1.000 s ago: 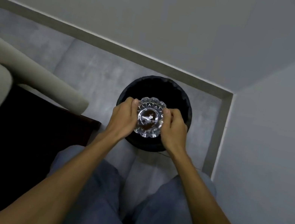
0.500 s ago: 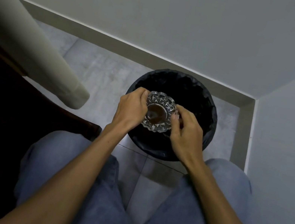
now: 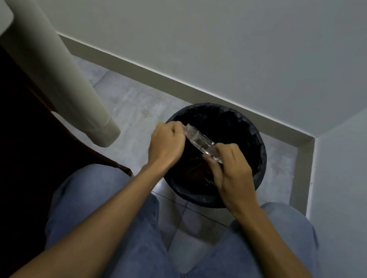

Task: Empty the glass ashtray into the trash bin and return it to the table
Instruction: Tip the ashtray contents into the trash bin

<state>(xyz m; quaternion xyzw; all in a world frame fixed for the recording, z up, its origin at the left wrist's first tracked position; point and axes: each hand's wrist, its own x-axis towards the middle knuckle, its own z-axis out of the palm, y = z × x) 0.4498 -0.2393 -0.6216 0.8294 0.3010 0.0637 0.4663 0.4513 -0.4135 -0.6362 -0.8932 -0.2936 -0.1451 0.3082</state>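
Note:
The clear cut-glass ashtray (image 3: 202, 143) is tipped up on edge over the mouth of the round black trash bin (image 3: 255, 136), which is lined with a dark bag. My left hand (image 3: 166, 147) grips the ashtray's left end. My right hand (image 3: 233, 172) grips its right end, fingers curled under it. Only the ashtray's thin side shows, so its inside is hidden. Brownish stuff (image 3: 196, 171) lies low in the bin below the ashtray.
The bin stands on grey floor tiles in a corner where two pale walls (image 3: 220, 35) meet. A beige cushioned armrest (image 3: 49, 71) over dark wooden furniture (image 3: 7, 132) sits close on the left. My knees in blue jeans (image 3: 135, 240) fill the foreground.
The ashtray has turned from lying flat with its bowl facing up to standing tilted on edge over the bin. Both hands kept hold of it.

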